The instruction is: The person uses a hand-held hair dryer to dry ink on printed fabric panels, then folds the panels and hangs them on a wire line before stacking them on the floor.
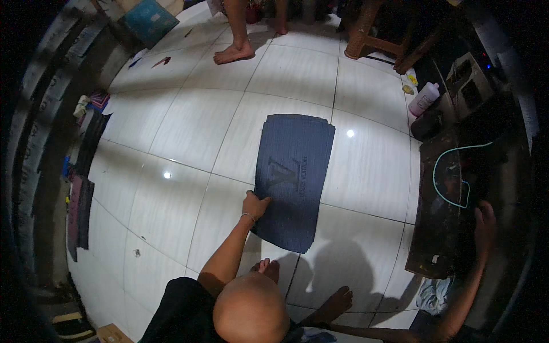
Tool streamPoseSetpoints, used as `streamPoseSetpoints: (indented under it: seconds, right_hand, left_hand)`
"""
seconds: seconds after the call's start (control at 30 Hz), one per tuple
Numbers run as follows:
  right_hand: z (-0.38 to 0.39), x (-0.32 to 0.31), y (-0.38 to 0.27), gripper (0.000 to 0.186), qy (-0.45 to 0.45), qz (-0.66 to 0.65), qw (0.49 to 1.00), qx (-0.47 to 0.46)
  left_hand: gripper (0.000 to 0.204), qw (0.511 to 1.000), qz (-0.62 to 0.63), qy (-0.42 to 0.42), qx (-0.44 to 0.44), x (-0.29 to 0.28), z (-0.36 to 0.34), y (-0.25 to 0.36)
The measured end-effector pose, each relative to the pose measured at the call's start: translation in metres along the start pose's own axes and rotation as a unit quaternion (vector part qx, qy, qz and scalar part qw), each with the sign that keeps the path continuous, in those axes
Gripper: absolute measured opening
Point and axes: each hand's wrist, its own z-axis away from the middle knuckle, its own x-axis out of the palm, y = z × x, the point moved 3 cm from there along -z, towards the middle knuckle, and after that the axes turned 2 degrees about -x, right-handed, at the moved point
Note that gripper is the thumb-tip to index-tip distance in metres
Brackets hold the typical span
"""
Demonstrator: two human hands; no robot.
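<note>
A stack of dark blue-grey rectangular sheets (291, 171), stamped with dark lettering and a large emblem, lies on the tiled floor before me. My left hand (255, 206) touches its left edge, thumb and fingers apart. Out to the right, over a dark low surface (429, 240), my right hand (485, 223) reaches with loosely extended fingers just below a pale cyan cable (449, 147); nothing shows in it. My bare knee and feet are at the bottom, below the stack.
Another person's bare legs (234, 48) stand at the top, near a brown plastic stool (366, 40). A pink bottle (423, 98) stands at the right. Dark strips (80, 211) lie along the left wall, a teal square item (150, 22) top left, crumpled cloth (429, 294) lower right.
</note>
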Motion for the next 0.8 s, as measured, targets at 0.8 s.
streamPoseSetpoints:
  seconds: [0.8]
  right_hand:
    - [-0.014, 0.465, -0.270, 0.050, -0.169, 0.176, 0.780, -0.576]
  left_hand:
    - [0.023, 0.931, -0.223, -0.044, 0.287, -0.062, 0.074, 0.041]
